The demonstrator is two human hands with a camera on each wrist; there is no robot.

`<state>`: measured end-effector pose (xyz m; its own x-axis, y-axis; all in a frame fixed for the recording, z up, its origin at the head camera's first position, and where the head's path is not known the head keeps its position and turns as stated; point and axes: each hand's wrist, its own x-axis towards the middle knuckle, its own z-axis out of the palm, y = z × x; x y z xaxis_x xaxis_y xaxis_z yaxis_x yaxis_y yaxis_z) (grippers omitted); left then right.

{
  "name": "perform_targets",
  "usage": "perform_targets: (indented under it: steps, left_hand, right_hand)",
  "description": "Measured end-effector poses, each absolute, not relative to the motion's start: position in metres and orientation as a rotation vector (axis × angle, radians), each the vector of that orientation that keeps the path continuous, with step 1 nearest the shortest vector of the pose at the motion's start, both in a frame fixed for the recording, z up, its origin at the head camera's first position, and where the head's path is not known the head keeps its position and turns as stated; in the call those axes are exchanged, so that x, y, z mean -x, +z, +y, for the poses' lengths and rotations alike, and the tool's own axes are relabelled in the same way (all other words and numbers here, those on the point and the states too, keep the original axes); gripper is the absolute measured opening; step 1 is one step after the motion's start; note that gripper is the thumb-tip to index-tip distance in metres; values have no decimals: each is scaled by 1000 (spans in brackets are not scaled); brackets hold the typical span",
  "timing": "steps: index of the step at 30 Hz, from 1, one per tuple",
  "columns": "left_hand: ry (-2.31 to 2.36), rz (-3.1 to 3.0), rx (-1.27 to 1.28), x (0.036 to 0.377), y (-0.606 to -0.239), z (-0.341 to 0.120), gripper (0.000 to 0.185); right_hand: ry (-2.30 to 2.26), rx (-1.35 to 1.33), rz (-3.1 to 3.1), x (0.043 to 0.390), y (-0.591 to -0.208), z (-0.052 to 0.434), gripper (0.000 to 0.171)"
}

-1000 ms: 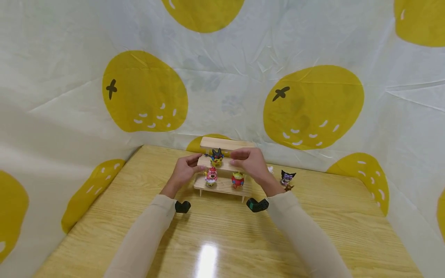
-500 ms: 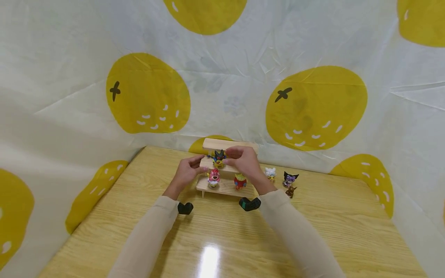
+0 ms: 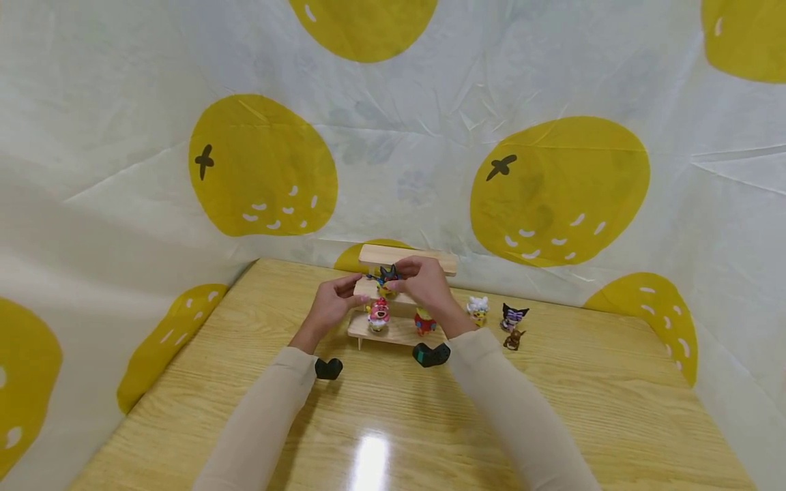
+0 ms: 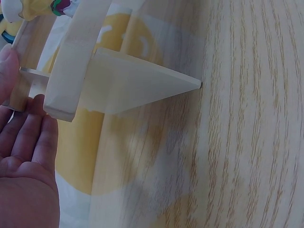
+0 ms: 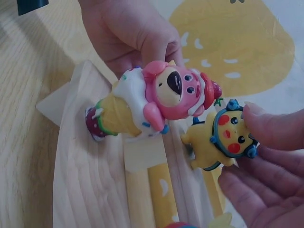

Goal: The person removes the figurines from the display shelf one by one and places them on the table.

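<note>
Two hands are meeting at the wooden stepped shelf [image 3: 402, 300] in the head view, which is standing on the table [image 3: 552, 409] against the lemon-print cloth. The right hand [image 3: 424, 285] is curling its fingers around the yellow figure [image 3: 386, 280] on the middle step, while the left hand [image 3: 331, 305] is resting against the shelf's left end. The figure is lying leftward of the right palm, so the right hand is the nearer one. A pink bear figure [image 3: 376, 314] and a red figure [image 3: 424, 320] are standing on the lowest step.

From the left wrist, the left hand [image 4: 23, 166] is lying with straight, relaxed fingers touching the end of a shelf board [image 4: 71, 61], gripping nothing.

From the right wrist, the right hand's fingertips [image 5: 273, 128] are pinching the yellow figure [image 5: 223, 140] from its right side. It is standing just beside the pink bear figure [image 5: 164, 102], one step higher.
</note>
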<state>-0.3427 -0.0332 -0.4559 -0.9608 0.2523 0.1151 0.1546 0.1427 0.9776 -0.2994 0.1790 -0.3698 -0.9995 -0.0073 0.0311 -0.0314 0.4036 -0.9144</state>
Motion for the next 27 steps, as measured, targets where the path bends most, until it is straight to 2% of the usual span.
perform_targets:
  steps: [8,27]
  left_hand:
    - [1969,2323,-442,343,-456,-33,60]
    - [1930,2363,-422,343,-458,-35,61]
  right_hand:
    - [1662,3,-2653,302,-369,177,36]
    - [1752,62,-2570,298,-366,187,39]
